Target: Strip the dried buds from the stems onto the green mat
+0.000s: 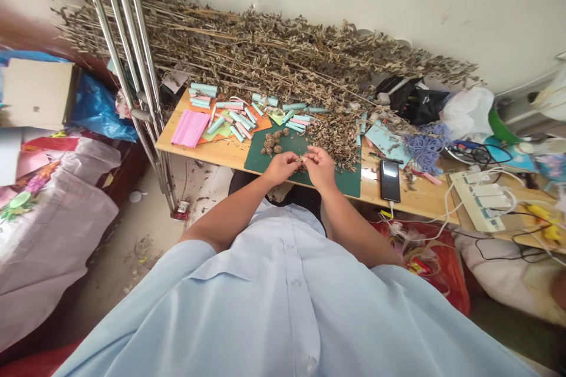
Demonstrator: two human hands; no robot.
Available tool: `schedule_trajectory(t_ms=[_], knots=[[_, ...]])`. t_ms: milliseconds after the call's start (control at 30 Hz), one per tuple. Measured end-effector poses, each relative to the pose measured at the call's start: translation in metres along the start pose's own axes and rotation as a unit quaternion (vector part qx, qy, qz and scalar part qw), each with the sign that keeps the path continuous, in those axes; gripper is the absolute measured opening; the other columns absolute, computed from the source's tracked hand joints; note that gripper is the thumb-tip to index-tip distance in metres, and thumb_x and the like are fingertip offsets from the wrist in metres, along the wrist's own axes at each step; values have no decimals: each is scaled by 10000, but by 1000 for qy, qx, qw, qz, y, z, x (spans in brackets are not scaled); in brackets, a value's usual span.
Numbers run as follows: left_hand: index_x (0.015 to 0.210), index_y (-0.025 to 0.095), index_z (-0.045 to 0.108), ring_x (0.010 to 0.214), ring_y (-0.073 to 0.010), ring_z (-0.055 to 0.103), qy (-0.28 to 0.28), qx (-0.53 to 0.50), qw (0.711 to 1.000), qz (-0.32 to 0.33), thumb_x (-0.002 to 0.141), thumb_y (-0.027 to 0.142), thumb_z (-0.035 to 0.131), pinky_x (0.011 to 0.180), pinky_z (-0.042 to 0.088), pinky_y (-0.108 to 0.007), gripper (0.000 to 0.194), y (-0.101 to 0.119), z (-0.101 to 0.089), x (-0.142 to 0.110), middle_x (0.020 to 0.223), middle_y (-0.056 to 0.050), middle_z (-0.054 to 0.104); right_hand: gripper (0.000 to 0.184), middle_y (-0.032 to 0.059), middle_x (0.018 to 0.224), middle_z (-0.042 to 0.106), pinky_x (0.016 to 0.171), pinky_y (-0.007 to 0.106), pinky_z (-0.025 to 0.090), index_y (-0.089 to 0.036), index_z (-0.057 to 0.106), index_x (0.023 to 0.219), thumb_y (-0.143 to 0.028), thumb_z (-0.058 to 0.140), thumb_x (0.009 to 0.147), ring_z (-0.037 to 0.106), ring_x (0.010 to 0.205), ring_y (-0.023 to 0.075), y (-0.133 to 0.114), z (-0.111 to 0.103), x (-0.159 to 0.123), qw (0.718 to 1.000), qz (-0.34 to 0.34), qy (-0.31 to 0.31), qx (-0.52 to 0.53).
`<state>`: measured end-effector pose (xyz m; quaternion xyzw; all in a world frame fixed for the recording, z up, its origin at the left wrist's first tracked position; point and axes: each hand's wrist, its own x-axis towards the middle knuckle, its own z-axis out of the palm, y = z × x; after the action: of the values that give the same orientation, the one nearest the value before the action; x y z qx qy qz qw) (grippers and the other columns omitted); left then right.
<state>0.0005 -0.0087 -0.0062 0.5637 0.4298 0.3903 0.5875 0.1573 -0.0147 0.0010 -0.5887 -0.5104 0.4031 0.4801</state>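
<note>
The left hand and right hand pinch a small dried brown plant piece between their fingertips, above a dark green cutting mat, just beside a heap of dried brown seed heads.

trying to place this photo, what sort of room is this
Probably a home room used for crafts: floral bedding, a wooden table under dried plant stems, and cut paper strips by a green cutting mat.
</note>
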Motion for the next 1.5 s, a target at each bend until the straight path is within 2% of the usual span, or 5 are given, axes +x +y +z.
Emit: schedule_trajectory(t_ms=[300,600,833,1133,1500], knots=[[761,151,586,492,-76,462,2,-9,1000,-11,799,329,627,505,350,-209,186,9,-1,-3,567,35,528,480,16,849,710,731,353,569,-187,581,1205,-324,689,757,677,733,173,3,-2,2,1000,5,6,12],[776,155,584,489,-77,463,12,-28,1000,-4,803,299,630,495,361,-211,154,-3,1,1,573,36,531,499,9,872,694,627,289,543,-203,540,1224,-361,674,770,673,730,162,2,-5,6,999,18,30,24],[1271,140,535,430,-77,473,36,-120,992,-15,871,314,625,448,357,-222,445,-5,4,4,649,28,586,498,16,871,699,696,324,549,-196,534,1258,-343,653,797,667,746,168,-1,-5,0,1000,-1,-3,-8],[779,142,612,438,-63,430,30,-103,994,-4,856,413,652,446,320,-208,284,0,1,1,521,36,502,525,7,833,697,769,354,536,-185,504,1318,-324,608,823,631,712,159,-12,1,-14,993,-43,-70,-79],[751,153,597,474,-63,444,64,-95,993,-15,846,400,636,476,339,-216,268,2,2,0,582,27,546,512,-17,782,682,706,327,508,-195,516,1284,-312,617,796,611,676,151,-8,2,-14,994,-27,-83,-61]])
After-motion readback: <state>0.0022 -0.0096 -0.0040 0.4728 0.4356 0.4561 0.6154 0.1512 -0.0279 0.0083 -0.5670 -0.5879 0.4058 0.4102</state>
